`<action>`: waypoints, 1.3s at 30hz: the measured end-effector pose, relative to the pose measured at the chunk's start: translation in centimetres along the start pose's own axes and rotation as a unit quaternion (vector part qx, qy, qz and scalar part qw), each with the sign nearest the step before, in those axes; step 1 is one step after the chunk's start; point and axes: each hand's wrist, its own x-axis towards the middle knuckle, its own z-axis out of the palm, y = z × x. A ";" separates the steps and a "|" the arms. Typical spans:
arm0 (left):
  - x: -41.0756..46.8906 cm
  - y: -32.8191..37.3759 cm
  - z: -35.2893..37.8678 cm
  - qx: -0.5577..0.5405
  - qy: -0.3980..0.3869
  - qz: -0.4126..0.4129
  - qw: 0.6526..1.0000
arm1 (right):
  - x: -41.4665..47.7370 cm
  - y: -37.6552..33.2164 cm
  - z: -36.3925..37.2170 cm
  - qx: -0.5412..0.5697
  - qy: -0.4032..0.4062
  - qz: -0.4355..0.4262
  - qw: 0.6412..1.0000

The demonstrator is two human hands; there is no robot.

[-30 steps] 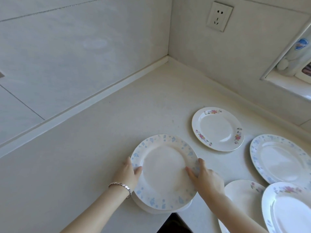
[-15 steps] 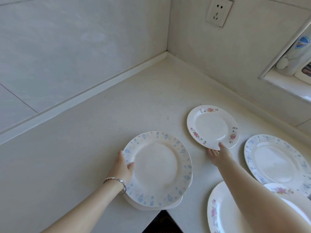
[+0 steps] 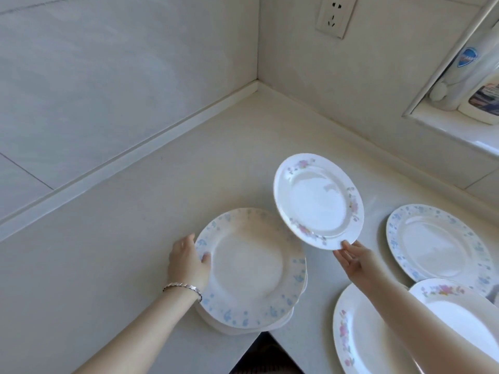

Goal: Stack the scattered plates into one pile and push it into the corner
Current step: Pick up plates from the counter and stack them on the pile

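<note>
A short pile topped by a blue-flowered plate (image 3: 251, 268) rests at the counter's front edge, with at least one white plate under it. My left hand (image 3: 189, 261) grips its left rim. My right hand (image 3: 356, 259) holds a small pink-flowered plate (image 3: 318, 201) by its near edge, lifted and tilted above the counter, just right of the pile. Another blue-flowered plate (image 3: 437, 244) lies flat at the right. Two pink-flowered plates (image 3: 361, 336) (image 3: 464, 311) lie at the bottom right, partly under my right forearm.
The cream counter (image 3: 135, 238) runs back to the wall corner (image 3: 258, 85). A wall socket (image 3: 334, 16) sits above it. A window ledge (image 3: 459, 130) at the right holds bottles. The counter's front edge has a dark gap (image 3: 264, 354) below the pile.
My right hand left the pile's rim, reached right to the small pink-flowered plate and has lifted it off the counter toward the pile. My left hand stayed on the pile.
</note>
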 end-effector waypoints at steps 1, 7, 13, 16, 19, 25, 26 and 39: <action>-0.2 0.6 -0.4 -0.035 0.028 0.027 0.999 | -0.9 0.1 -0.1 -0.030 -0.023 0.003 0.999; -0.8 3.4 -2.5 -0.278 -0.060 0.023 0.958 | -3.8 1.8 0.7 -0.188 -0.090 0.014 0.978; -1.3 0.1 -2.2 -0.023 -0.076 0.014 0.997 | -5.2 4.0 1.5 -0.327 -0.080 -0.045 0.941; -1.5 -1.5 -1.7 0.018 -0.087 0.008 0.996 | -5.3 4.8 1.6 -0.404 -0.070 -0.075 0.909; -1.4 -2.3 -1.5 0.043 -0.097 0.000 0.994 | -5.2 5.3 1.5 -0.481 -0.063 -0.087 0.870; -0.9 -1.7 -1.8 0.140 -0.118 -0.012 0.983 | -4.9 5.7 1.6 -0.611 -0.041 -0.075 0.787; -0.7 -1.5 -1.9 0.176 -0.119 -0.003 0.977 | -4.8 5.6 1.7 -0.621 -0.040 -0.074 0.780; 0.2 -2.2 0.4 -0.238 -0.079 -0.051 0.967 | -3.7 7.6 4.4 -0.400 -0.048 -0.137 0.905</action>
